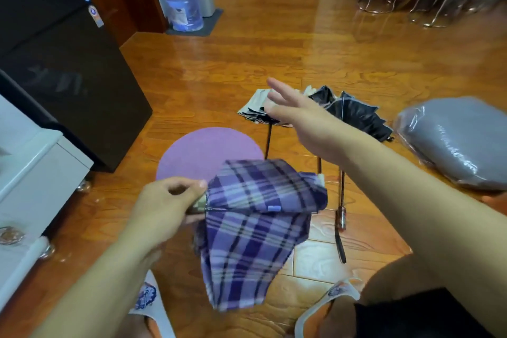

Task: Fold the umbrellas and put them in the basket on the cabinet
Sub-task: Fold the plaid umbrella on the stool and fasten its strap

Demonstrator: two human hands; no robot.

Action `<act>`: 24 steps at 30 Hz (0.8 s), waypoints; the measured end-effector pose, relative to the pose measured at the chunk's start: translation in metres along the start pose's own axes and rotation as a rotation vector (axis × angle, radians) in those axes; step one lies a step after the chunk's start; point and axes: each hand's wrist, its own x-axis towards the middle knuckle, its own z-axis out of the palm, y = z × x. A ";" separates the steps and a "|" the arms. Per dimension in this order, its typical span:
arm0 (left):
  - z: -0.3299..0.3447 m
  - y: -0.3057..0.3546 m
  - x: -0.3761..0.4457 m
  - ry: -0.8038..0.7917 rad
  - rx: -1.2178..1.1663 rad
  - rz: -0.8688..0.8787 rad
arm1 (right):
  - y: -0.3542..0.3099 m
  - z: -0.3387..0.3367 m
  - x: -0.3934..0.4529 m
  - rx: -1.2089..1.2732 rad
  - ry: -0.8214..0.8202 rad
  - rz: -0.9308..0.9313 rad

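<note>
The plaid umbrella (pixel 255 225) hangs half-collapsed at 6 o'clock, its handle hidden inside the left hand (pixel 164 208), whose fingers grasp that end. The right hand (pixel 299 115), blurred, hovers at 12 o'clock with fingers released and spread, holding nothing. It covers part of the black umbrella (pixel 354 115) lying on the floor (pixel 274 57). At 9 o'clock a white cabinet (pixel 35 170) is cut off by the edge.
</note>
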 end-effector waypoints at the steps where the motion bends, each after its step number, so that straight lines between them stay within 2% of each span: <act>1: -0.002 0.001 0.001 0.002 -0.102 -0.092 | -0.002 -0.003 -0.003 -0.164 0.022 -0.045; 3: -0.007 0.002 0.004 0.011 -0.270 -0.211 | 0.004 -0.007 -0.014 -0.335 0.122 -0.168; 5: -0.012 0.004 0.009 0.028 -0.436 -0.265 | 0.021 -0.006 -0.024 -0.222 0.330 -0.142; 7: -0.016 0.004 0.015 0.066 -0.565 -0.298 | 0.044 0.000 -0.031 -0.103 0.513 0.099; 8: -0.018 0.004 0.017 0.088 -0.610 -0.307 | 0.056 0.005 -0.034 -0.029 0.520 0.246; 11: -0.025 0.006 0.022 0.156 -0.697 -0.321 | 0.083 0.026 -0.043 0.202 0.369 0.591; 13: -0.030 0.010 0.023 0.183 -0.745 -0.324 | 0.098 0.042 -0.044 0.361 0.239 0.696; 16: -0.031 0.014 0.025 0.203 -0.763 -0.312 | 0.112 0.058 -0.038 0.562 0.069 0.688; 20: -0.026 0.016 0.026 0.198 -0.745 -0.303 | 0.114 0.059 -0.022 0.672 0.127 0.562; 24: -0.021 0.014 0.027 0.166 -0.743 -0.327 | 0.115 0.058 -0.018 0.695 0.138 0.618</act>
